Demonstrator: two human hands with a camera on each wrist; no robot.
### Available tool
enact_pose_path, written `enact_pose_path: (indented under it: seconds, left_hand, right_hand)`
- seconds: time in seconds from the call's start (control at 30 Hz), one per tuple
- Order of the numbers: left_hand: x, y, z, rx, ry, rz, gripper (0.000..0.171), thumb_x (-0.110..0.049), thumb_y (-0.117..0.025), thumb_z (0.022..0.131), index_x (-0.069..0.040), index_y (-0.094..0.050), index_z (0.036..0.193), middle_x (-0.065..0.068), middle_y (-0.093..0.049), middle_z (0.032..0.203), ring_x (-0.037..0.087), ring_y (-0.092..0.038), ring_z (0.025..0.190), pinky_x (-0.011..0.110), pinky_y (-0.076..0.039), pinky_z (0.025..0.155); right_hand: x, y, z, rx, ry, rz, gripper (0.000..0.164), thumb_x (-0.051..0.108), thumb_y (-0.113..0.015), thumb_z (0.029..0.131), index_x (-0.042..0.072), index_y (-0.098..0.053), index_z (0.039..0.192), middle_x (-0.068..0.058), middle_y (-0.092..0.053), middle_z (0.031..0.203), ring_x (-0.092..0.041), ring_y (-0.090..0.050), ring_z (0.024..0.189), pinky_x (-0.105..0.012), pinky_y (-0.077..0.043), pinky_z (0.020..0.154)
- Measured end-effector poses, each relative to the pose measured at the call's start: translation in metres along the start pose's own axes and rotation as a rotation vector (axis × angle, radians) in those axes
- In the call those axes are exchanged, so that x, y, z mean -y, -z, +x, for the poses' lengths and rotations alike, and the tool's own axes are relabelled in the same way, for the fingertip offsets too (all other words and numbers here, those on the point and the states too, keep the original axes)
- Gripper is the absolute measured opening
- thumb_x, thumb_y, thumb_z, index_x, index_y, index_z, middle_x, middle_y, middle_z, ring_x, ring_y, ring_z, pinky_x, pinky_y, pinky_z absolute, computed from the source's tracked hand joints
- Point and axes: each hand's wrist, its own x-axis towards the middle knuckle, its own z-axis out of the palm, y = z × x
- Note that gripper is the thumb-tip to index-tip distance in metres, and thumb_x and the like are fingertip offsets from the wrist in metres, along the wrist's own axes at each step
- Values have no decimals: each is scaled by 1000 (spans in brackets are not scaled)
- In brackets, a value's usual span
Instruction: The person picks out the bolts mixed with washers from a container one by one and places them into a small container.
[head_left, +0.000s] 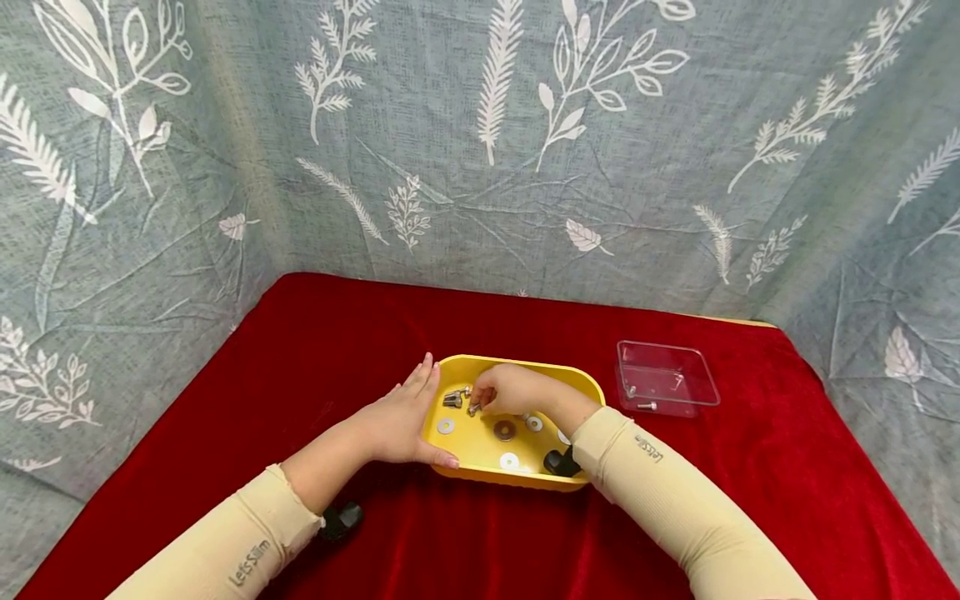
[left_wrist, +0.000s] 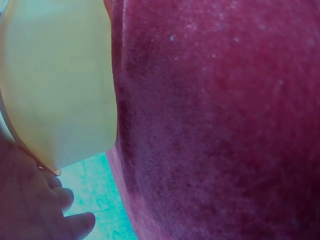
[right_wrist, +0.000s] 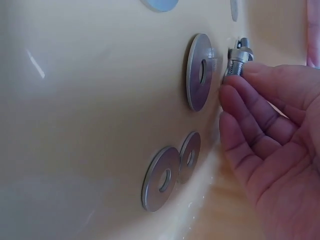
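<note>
Head view: what does the yellow tray point(head_left: 476, 446) hold?

"Several flat washers point(head_left: 446, 426) lie on its floor, a darker one near the middle, and a few short screws point(head_left: 452, 400) are grouped toward its left end."

"And the hands?"

"The right hand point(head_left: 517, 390) reaches down into the tray and pinches a screw point(right_wrist: 236, 64) between thumb and fingertips, just beside that group. The left hand point(head_left: 401, 421) is spread against the tray's left end, its thumb on the near rim."

"Does the right wrist view agree?"

"Yes, thumb and finger are at the screw's thread, and washers lie flat on the tray's floor close by."

"And the clear box point(head_left: 663, 375)?"

"It stands on the red-covered bench point(head_left: 337, 358) to the right of the tray, apart from it, with two small metal parts point(head_left: 648, 406) inside."
</note>
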Motion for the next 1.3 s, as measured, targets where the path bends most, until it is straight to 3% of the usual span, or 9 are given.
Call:
enact_pose_path:
  seconds: [0.5,0.9,1.3]
  left_hand:
    - [2,-2,1,-12,-1,9,134,-81,-57,56,1,1,145,15,15,150,26,3,139,46,-18,109]
    - [1,-1,1,-16,9,4,132,-78,-60,58,0,1,145,15,14,150,27,1,139,47,-18,108]
    - [1,-2,1,-13,15,-10,132,-77,-61,58,0,1,145,15,15,150,27,2,139,47,-17,109]
  right_hand:
    - [0,-1,-1,59,17,56,8,5,-68,80,11,-67,86,5,-62,83,-7,-55,75,-21,-47,70]
    - [-2,0,-3,83,19,-5,21,7,-69,80,14,-63,99,3,-58,81,-9,-53,71,-21,-47,65]
    - [-5,-1,-3,91,14,36,19,5,-68,81,13,-63,96,3,-58,81,-9,-54,72,-21,-47,65]
